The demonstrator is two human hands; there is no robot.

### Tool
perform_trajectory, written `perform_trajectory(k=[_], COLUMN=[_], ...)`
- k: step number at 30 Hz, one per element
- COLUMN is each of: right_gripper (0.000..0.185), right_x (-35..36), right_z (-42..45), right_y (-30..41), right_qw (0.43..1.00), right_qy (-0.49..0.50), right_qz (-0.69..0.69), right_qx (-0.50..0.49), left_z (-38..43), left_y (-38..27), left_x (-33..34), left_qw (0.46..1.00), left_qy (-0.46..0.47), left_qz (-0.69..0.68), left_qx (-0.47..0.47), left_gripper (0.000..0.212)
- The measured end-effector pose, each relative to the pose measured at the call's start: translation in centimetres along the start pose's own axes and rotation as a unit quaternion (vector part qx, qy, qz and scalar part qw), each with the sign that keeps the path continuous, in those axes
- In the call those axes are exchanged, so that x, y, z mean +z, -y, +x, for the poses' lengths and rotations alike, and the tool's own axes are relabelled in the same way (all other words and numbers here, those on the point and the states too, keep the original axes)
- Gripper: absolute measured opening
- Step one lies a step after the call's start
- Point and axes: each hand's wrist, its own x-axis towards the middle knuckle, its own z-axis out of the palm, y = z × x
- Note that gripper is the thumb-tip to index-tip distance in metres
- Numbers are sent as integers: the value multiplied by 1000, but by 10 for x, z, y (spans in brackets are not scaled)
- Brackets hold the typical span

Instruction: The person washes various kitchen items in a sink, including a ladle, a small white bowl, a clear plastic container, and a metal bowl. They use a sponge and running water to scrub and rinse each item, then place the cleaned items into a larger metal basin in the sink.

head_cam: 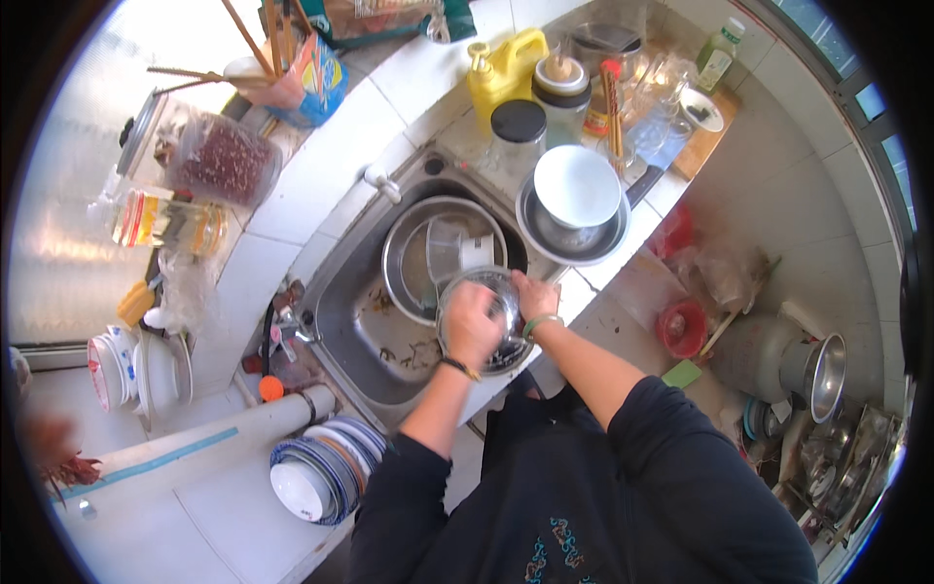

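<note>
Over the near right edge of the sink point(328, 372), my right hand point(538, 296) grips the rim of a shiny round bowl point(503, 358). My left hand point(473, 325), blurred, is curled over the bowl's inside; whether it holds anything is hidden. Just beyond, a stainless steel basin point(398, 255) stands in the sink with cloudy water in it. Inside the basin lies a clear plastic container point(443, 252) with a white patch. Brown food scraps point(419, 355) are scattered on the sink floor.
Right of the sink, a white bowl point(576, 186) rests in a metal bowl point(573, 252) beside a knife handle point(645, 185). Jars point(518, 131) and a yellow jug point(507, 73) stand behind. Stacked plates point(343, 467) sit at left. A gas cylinder point(744, 358) is on the floor.
</note>
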Motion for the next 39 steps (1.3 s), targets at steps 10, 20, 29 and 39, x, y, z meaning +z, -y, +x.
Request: perform_trajectory(k=[10, 20, 29, 39], right_gripper=[32, 36, 29, 57], right_x=[2, 10, 2, -4], right_z=[-2, 0, -7, -5], right_y=[1, -4, -1, -1], right_qw=[999, 999, 996, 933], right_qy=[17, -8, -59, -40], right_qz=[-16, 28, 67, 335], right_qx=[22, 24, 13, 121], left_z=[-10, -4, -4, -111], left_y=[-3, -4, 42, 118], left_x=[-11, -17, -23, -157], left_qw=[999, 986, 977, 613], left_qy=[46, -43, -162, -411], left_qz=[25, -18, 4, -466], left_qx=[14, -159, -137, -488], left_gripper=[22, 22, 25, 23])
